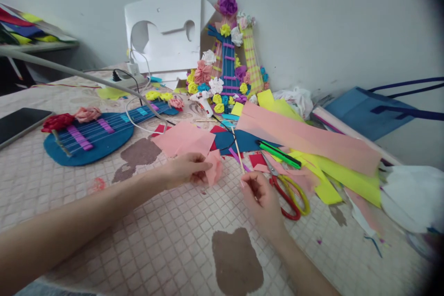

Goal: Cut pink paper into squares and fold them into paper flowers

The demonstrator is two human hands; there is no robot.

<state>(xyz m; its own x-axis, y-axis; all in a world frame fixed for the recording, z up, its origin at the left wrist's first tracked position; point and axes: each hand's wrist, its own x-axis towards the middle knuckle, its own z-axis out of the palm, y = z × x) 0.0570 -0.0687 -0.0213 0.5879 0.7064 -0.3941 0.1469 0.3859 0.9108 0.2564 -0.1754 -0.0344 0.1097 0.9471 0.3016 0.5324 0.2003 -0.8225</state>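
My left hand point(194, 169) pinches a small folded piece of pink crepe paper point(214, 168) above the table. My right hand point(258, 189) is closed on the near end of a thin wooden stick point(237, 149), which points away from me. Just beyond my left hand lies a flat pink paper sheet point(185, 139). Scissors point(289, 194) with red and yellow handles rest right beside my right hand. A green cutter knife point(279, 154) lies past them, on paper scraps.
A blue guitar-shaped craft point(100, 136) with paper flowers lies at left, near a phone point(22, 125). Behind stand a white glue gun point(203, 102), flowered guitar crafts point(229, 64) and a white foam board point(166, 27). Long pink point(312, 136) and yellow paper strips point(347, 175) spread at right.
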